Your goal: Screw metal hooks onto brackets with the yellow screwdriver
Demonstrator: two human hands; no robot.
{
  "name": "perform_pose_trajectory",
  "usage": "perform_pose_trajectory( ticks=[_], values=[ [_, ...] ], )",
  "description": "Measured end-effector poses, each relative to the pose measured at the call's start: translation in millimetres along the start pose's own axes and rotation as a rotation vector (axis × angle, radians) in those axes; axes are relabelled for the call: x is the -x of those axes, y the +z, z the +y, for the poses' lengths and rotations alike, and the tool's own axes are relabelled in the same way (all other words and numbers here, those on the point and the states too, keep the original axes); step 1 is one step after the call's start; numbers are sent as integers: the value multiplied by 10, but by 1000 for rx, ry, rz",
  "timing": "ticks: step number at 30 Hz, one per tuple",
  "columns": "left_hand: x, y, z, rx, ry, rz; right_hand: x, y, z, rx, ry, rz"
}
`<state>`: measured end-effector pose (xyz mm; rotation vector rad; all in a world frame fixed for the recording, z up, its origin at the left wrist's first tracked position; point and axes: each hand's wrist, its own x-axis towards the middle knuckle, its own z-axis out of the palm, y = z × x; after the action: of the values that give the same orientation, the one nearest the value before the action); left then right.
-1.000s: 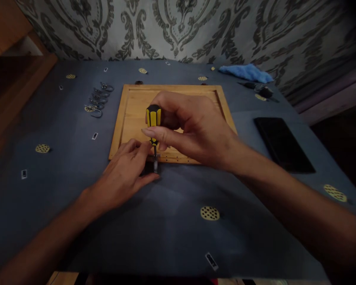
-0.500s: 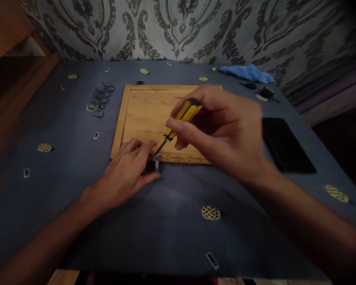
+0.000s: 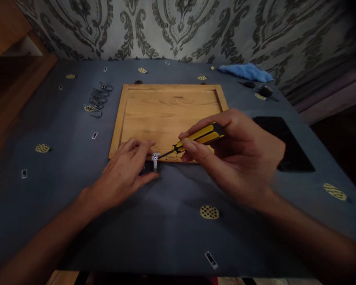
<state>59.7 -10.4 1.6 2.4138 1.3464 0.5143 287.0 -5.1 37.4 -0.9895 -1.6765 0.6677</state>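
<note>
A wooden panel (image 3: 154,118) with a raised border lies on the table. At its near edge a small metal hook (image 3: 155,157) shows two screw heads and projects over the edge. My left hand (image 3: 124,168) holds the hook, fingers over the panel's border and thumb below the edge; part of the hook is hidden. My right hand (image 3: 240,154) grips a yellow-and-black screwdriver (image 3: 200,136) between thumb and fingers. The screwdriver leans low to the right, its tip beside the hook's screws; whether it touches I cannot tell. Small holes dot the border right of the hook.
Several metal hooks (image 3: 99,97) lie in a row left of the panel. On the right are a black tablet-like slab (image 3: 284,146), dark tools (image 3: 259,89) and a blue cloth (image 3: 246,72). A patterned wall (image 3: 178,27) stands behind the table, a wooden cabinet (image 3: 6,31) at left.
My right hand has moved right and down, tilting the screwdriver from steep to nearly flat. Its tip has left the upper screw, and both screw heads now show. My left hand stays in place.
</note>
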Motion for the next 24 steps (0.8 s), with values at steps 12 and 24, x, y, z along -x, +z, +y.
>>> perform_pose_trajectory(
  ticks=[12, 24],
  values=[
    [1, -13, 11, 12, -16, -11, -13, 21, 64, -14, -25, -65],
    [-2, -14, 8, 8, 2, -1, -170, -8, 10, -30, -131, -240]
  ],
)
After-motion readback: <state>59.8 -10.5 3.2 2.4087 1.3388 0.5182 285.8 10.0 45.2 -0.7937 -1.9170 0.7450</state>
